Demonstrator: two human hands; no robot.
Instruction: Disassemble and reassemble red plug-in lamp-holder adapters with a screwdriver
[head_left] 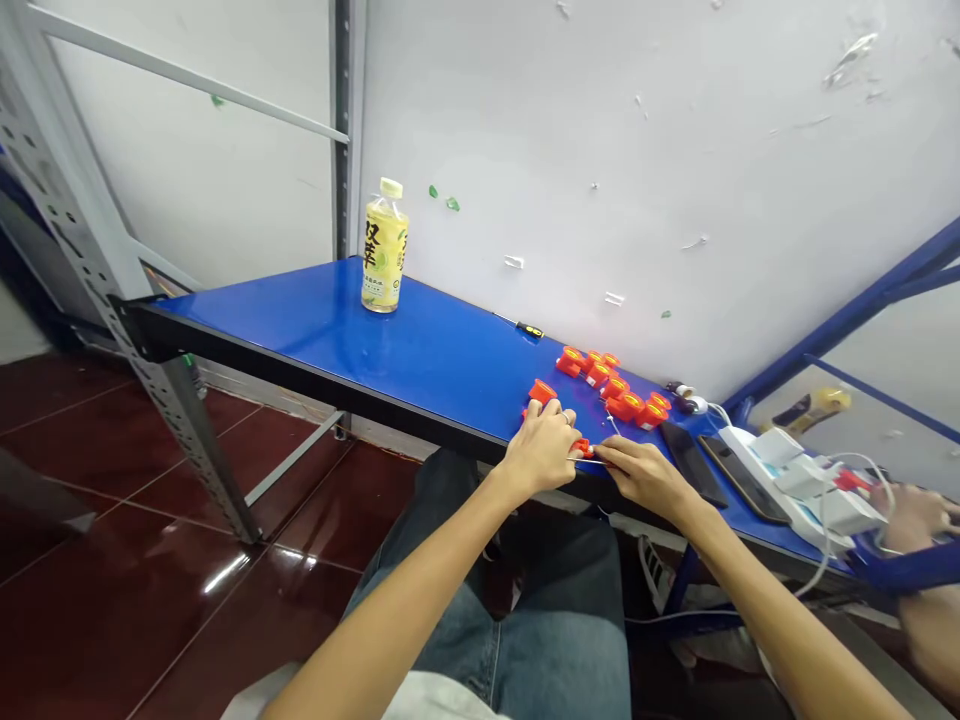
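Your left hand (544, 445) is closed on a red piece (582, 447) at the front edge of the blue table (442, 350), and your right hand (641, 475) pinches a thin rod (589, 461) alongside it; too small to tell if rod and piece touch. Another red part (542, 391) sits just past your left fingers, more loose red parts (625, 405) lie grouped beyond your hands, screwdriver (529, 329) near the wall. Yellow bottle (384, 255) stands well left; two phones (742, 478) and a white power strip (761, 462) lie right, near another person's blurred hand (911, 515).
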